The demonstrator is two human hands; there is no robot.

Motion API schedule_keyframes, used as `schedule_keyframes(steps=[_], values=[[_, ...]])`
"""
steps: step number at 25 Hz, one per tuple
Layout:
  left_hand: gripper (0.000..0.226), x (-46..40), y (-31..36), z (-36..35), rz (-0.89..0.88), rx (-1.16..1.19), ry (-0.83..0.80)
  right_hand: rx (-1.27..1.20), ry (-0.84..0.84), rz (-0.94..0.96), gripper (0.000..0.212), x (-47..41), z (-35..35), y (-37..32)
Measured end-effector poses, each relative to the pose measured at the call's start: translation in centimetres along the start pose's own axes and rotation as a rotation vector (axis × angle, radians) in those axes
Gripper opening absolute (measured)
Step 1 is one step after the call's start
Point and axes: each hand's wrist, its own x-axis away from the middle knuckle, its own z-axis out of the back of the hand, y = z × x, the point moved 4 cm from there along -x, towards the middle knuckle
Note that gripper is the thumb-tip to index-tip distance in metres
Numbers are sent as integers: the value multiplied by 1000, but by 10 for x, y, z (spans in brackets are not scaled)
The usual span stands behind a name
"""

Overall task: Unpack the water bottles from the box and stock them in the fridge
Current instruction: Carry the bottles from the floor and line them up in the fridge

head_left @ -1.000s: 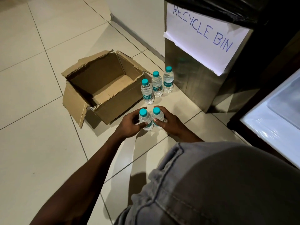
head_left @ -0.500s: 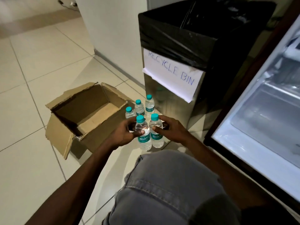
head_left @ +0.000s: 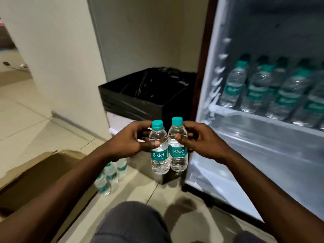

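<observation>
My left hand (head_left: pixel 130 141) grips one small water bottle (head_left: pixel 159 160) with a teal cap, and my right hand (head_left: pixel 198 139) grips a second bottle (head_left: pixel 178 160) beside it. Both bottles are upright, touching, held in the air in front of the open fridge (head_left: pixel 263 137). A shelf in the fridge carries several bottles (head_left: pixel 259 92) of the same kind, lying blurred. Three more bottles (head_left: pixel 110 174) stand on the floor below my left wrist. The cardboard box (head_left: pixel 40 172) lies open at the lower left, partly hidden by my left arm.
A bin lined with a black bag (head_left: pixel 147 95) stands between the white wall (head_left: pixel 57 58) and the fridge's dark side edge (head_left: pixel 201 67). My knee in grey jeans (head_left: pixel 133 223) is at the bottom centre. Pale floor tiles (head_left: pixel 26 130) stretch to the left.
Both hands have lifted the two bottles from the floor and carried them up and right toward the fridge. The view has swung up, so the fridge shelf with bottles now shows.
</observation>
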Motion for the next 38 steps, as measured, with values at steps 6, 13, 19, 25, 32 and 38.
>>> schedule_keyframes(steps=[6, 13, 19, 25, 32, 38], values=[[44, -65, 107, -51, -204, 85, -157, 126, 192, -16, 41, 54, 123, -69], [45, -120, 230, -100, -539, -83, -178, 397, 479, 125, 69, 106, 226, -144], [50, -184, 280, -138, -712, -185, -45, 553, 712, 186, 55, 115, 283, -162], [53, -229, 279, -185, -842, -207, 20, 727, 855, 146, 53, 120, 311, -140], [48, -274, 276, -217, -814, -149, 33, 753, 955, 95, 50, 109, 346, -108], [39, -323, 266, -234, -561, -116, 43, 700, 909, -31, 56, 96, 383, -84]])
